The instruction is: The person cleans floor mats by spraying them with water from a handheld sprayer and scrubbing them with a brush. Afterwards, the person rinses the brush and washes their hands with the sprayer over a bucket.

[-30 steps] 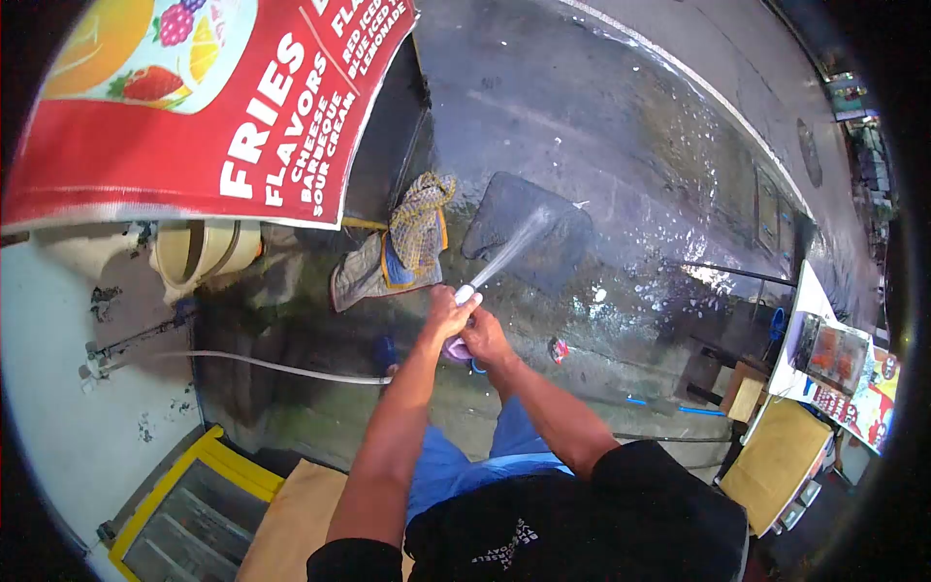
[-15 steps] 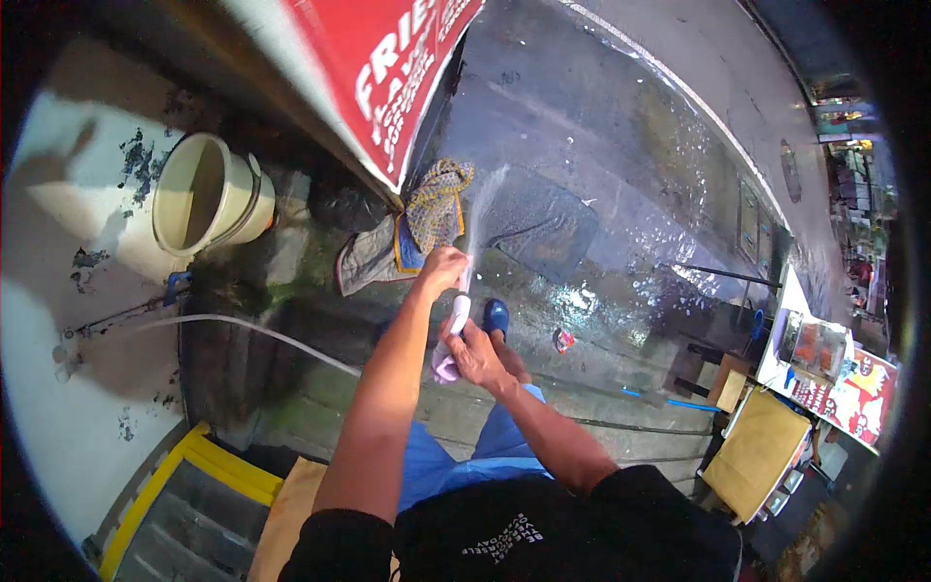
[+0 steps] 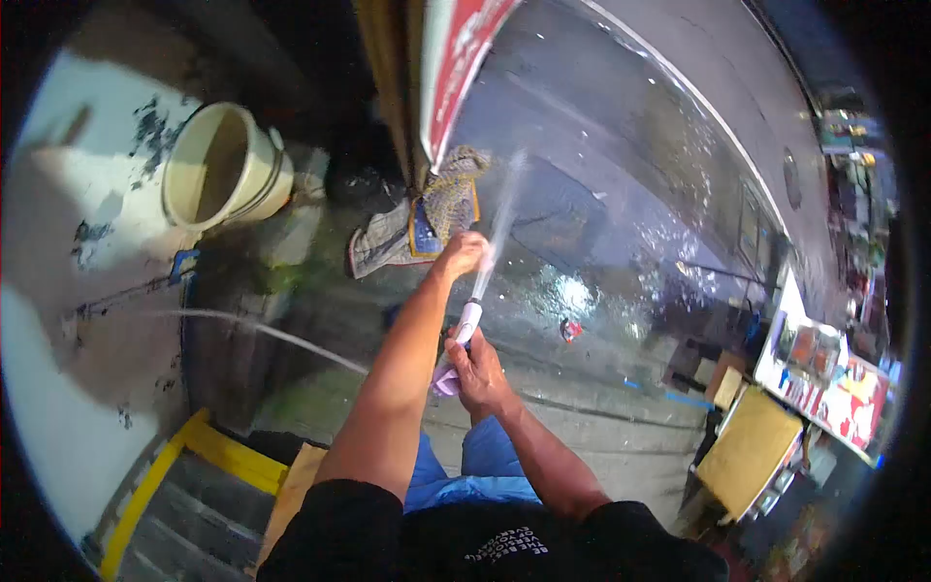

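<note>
My right hand (image 3: 478,371) is wrapped round a white spray nozzle (image 3: 468,320), with a lilac cloth (image 3: 446,380) bunched against its lower end. A jet of water (image 3: 502,213) shoots from the nozzle across the wet ground. Farther out, my left hand (image 3: 465,254) is at the side of the jet, its fingers bent together; whether anything is between them is too small to tell. Beyond that hand lie patterned cloths (image 3: 451,204) in grey, yellow and blue. A dark mat (image 3: 558,213) is flat on the ground beyond the jet.
Cream buckets (image 3: 254,175) are by the wall at left, above a pale hose (image 3: 262,330). A red banner (image 3: 465,58) hangs at top centre. A yellow-framed step (image 3: 233,456) is at lower left. At right are a tan-topped table (image 3: 752,453) and a red-and-white sign (image 3: 849,403).
My left hand has left the nozzle and moved forward beside the jet. My right hand keeps the nozzle, now pointing more straight ahead. The view has shifted, showing more of the buckets and less banner.
</note>
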`<state>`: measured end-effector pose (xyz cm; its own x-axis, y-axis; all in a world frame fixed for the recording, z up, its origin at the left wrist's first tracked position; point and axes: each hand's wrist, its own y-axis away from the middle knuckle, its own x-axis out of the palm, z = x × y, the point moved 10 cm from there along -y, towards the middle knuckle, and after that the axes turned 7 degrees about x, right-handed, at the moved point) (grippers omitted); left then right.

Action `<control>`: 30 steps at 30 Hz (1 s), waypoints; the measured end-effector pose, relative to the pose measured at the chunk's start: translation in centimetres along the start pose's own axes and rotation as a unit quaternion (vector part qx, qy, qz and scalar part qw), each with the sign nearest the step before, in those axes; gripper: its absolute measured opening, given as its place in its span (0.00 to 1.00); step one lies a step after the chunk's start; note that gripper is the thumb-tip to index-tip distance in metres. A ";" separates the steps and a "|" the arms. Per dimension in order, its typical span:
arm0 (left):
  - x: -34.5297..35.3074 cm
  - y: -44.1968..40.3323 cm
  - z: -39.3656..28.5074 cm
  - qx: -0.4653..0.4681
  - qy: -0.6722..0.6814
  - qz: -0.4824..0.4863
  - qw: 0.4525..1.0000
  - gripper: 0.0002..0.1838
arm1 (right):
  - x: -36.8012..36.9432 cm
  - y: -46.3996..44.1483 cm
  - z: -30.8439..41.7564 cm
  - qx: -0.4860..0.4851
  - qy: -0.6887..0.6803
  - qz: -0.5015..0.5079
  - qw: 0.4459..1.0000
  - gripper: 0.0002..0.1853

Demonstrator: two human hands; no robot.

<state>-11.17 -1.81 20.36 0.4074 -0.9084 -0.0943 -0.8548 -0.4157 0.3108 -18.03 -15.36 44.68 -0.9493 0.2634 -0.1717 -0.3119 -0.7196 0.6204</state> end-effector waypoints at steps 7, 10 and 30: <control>2.4 -1.1 -5.3 -0.180 0.333 0.008 0.926 0.14 | -1.5 2.4 0.4 -0.054 0.062 0.004 0.997 0.16; 5.7 -6.0 -5.5 0.048 0.127 0.015 0.991 0.13 | -3.9 3.4 0.2 -0.041 0.048 0.002 0.998 0.19; -26.0 26.6 -21.0 -0.068 -0.280 -0.338 0.896 0.10 | -16.0 -6.5 -8.2 -0.083 0.055 -0.168 0.981 0.18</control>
<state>-37.76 11.69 50.93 0.5598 -0.3479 -0.7521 -0.4114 -0.9045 0.1123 -1.16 -20.16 37.09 -0.7874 0.4395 -0.4322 -0.6014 -0.7015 0.3824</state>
